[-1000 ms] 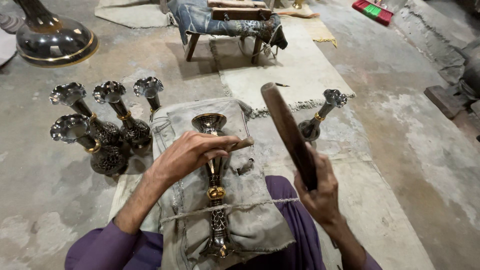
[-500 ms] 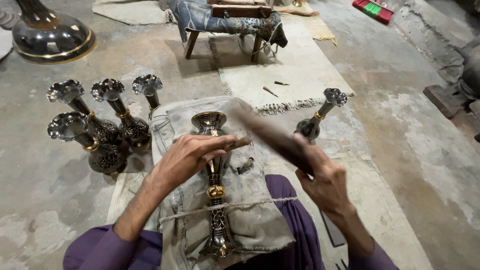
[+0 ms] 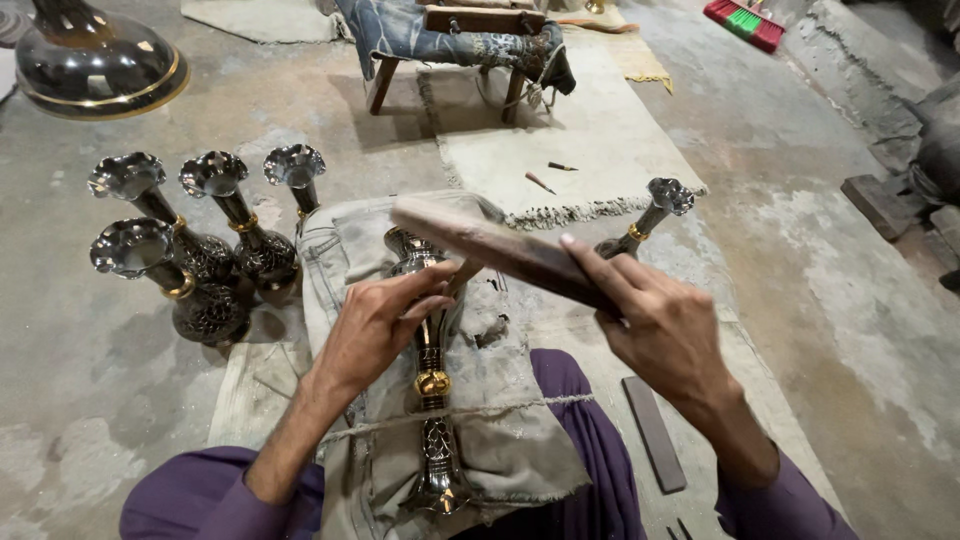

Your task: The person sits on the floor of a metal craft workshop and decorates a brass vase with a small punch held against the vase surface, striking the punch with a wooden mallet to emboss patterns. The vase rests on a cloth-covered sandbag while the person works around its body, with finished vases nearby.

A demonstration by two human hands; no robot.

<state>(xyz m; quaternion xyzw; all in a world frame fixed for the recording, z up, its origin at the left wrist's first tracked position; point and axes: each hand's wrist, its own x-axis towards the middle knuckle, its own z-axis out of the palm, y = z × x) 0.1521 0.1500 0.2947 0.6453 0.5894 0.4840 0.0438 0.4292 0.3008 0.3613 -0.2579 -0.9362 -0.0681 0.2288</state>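
left hand (image 3: 375, 325): pinches a small punch against the vase (image 3: 432, 380), steadying it
right hand (image 3: 660, 325): grips wooden mallet (image 3: 500, 250), poised above the punch

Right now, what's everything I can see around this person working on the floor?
Vase being worked: one, dark metal with a gold band, lying on the lap cloth.
Lap cloth: one, grey, tied with string.
Wooden mallet: one, brown, above the vase.
Small tool: one, thin, set against the vase.
Standing vases: four, dark with fluted mouths, on the floor at left.
Lone vase: one, same kind, right of centre.
Large metal base: one, dark with gold rim, top left.
Stool: one, wooden, cloth-draped, top centre.
Mat: one, pale.
Flat bar: one, dark, by the right knee.
Brush: one, red and green, top right.
Left hand: holds the small tool.
Right hand: grips the mallet.
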